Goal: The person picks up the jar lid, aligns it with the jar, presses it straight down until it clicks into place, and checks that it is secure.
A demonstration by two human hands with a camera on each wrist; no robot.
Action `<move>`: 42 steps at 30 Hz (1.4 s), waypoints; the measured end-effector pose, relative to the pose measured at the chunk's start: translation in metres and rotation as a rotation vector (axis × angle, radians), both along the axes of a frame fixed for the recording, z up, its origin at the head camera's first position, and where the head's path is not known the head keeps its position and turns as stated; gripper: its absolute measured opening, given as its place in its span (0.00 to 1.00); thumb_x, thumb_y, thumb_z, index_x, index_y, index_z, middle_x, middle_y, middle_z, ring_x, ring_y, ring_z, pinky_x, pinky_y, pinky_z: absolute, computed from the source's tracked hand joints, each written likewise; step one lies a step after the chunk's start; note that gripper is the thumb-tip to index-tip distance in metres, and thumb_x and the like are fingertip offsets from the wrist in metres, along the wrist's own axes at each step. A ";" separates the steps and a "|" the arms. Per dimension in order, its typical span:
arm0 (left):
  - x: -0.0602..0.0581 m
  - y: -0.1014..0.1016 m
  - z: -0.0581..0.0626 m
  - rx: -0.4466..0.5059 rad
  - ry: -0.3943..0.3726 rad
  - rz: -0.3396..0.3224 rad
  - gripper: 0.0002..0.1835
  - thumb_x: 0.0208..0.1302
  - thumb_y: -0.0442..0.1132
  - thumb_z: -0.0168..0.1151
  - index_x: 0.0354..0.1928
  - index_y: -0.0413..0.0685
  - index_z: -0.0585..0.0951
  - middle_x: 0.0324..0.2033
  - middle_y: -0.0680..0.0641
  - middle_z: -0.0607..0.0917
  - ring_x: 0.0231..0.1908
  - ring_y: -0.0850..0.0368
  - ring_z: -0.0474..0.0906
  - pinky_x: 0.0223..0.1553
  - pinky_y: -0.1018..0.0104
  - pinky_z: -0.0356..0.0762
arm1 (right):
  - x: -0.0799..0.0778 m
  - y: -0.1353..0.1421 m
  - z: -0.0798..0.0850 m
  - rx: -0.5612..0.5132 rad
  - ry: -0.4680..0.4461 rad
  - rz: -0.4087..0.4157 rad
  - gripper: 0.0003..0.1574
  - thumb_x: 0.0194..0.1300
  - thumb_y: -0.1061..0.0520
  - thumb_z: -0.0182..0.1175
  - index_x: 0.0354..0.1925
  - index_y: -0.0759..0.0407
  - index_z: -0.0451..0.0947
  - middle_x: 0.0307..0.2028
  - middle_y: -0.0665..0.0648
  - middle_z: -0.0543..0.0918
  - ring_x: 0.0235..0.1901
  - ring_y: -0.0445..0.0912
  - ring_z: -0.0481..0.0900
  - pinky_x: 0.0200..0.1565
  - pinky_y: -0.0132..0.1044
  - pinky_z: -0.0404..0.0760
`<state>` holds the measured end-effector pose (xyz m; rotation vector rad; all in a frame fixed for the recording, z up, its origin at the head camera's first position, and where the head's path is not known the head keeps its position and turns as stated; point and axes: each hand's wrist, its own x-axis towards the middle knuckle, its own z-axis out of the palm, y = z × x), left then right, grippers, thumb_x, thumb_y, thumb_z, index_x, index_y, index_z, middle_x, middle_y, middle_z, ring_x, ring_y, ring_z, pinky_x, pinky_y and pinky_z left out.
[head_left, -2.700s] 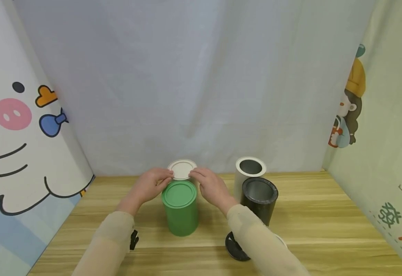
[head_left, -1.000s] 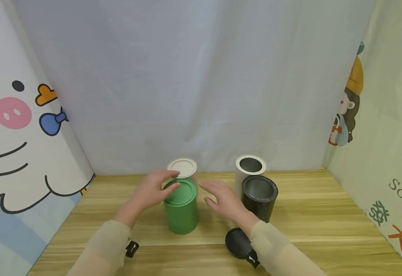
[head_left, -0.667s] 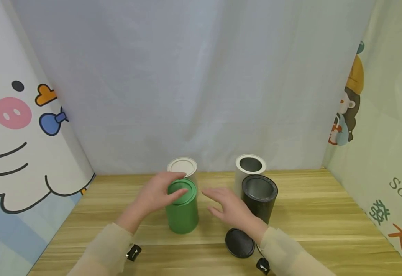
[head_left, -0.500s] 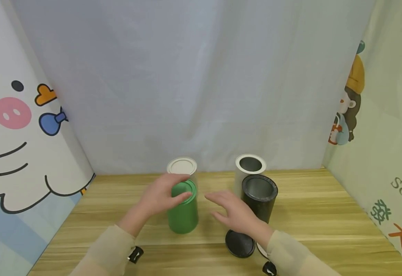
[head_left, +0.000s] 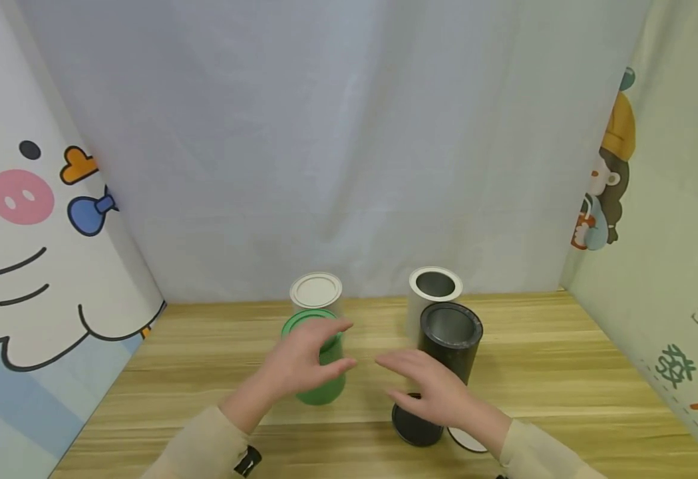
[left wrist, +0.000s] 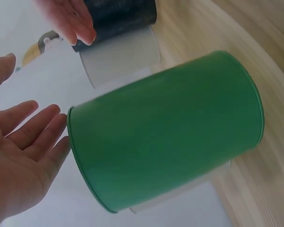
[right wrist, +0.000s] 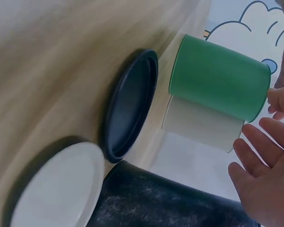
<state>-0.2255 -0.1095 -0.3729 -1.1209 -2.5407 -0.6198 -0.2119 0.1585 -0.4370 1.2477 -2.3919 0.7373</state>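
My left hand [head_left: 301, 359] hovers over the near side of a green lidded can [head_left: 323, 394], fingers extended and holding nothing. In the left wrist view its fingers are near the can's top edge; I cannot tell whether they touch. My right hand [head_left: 438, 392] hangs with spread fingers above a black lid [head_left: 417, 431], in front of a black open can [head_left: 461, 352], also holding nothing. Behind the green can stands a white can with its lid [head_left: 315, 291] on. The lower part of that white can is mostly hidden.
A white open can [head_left: 414, 316] stands behind the black one, by the back curtain [head_left: 265, 166]. A white lid [head_left: 470, 442] lies on the wooden table [head_left: 564, 372] beside the black lid, partly under my right wrist. Printed cloths hang at both sides.
Both hands had their fingers on the white can's lid at first. They have since let go, opened and drawn back towards me, the right one also moving rightwards. The cans have stayed in place.
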 end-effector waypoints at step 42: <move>0.028 0.063 -0.098 -0.089 -0.050 -0.061 0.39 0.55 0.60 0.72 0.64 0.45 0.76 0.61 0.45 0.78 0.60 0.51 0.74 0.58 0.55 0.76 | 0.029 0.061 -0.044 0.125 -0.011 -0.077 0.46 0.49 0.48 0.78 0.64 0.61 0.74 0.60 0.57 0.78 0.54 0.51 0.77 0.50 0.47 0.81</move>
